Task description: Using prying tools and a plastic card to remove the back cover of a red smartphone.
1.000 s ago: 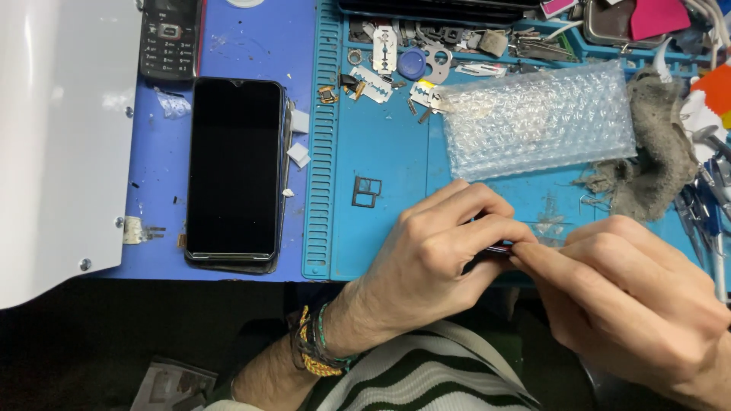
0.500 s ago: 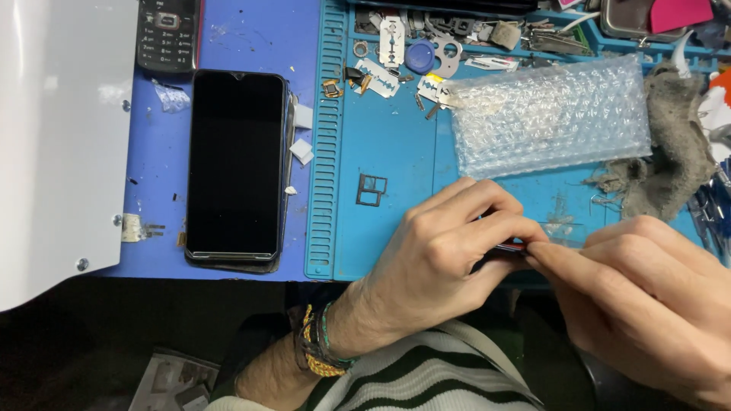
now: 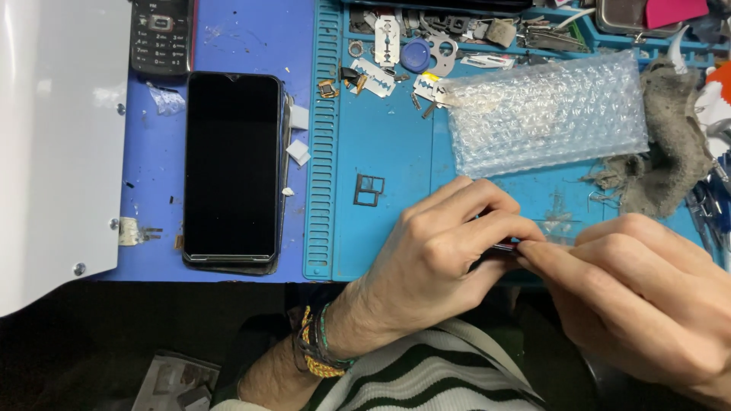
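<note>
My left hand (image 3: pixel 445 255) and my right hand (image 3: pixel 640 297) meet over the front edge of the blue work mat (image 3: pixel 388 144). Between their fingertips is a small thin dark part (image 3: pixel 505 246), mostly hidden by the fingers; both hands pinch it. A black smartphone (image 3: pixel 232 167) lies face up to the left, screen dark. A small dark card tray (image 3: pixel 368 189) rests on the mat between the phone and my left hand.
A bubble-wrap sheet (image 3: pixel 544 114) lies behind my hands, a grey rag (image 3: pixel 670 148) to its right. Razor blades and small metal parts (image 3: pixel 415 53) litter the mat's back. A keypad phone (image 3: pixel 161 34) sits at the top left, a white panel (image 3: pixel 53 144) at the far left.
The hands stay together at the same spot on the small part; the fingers shift only slightly. The view has drifted a little.
</note>
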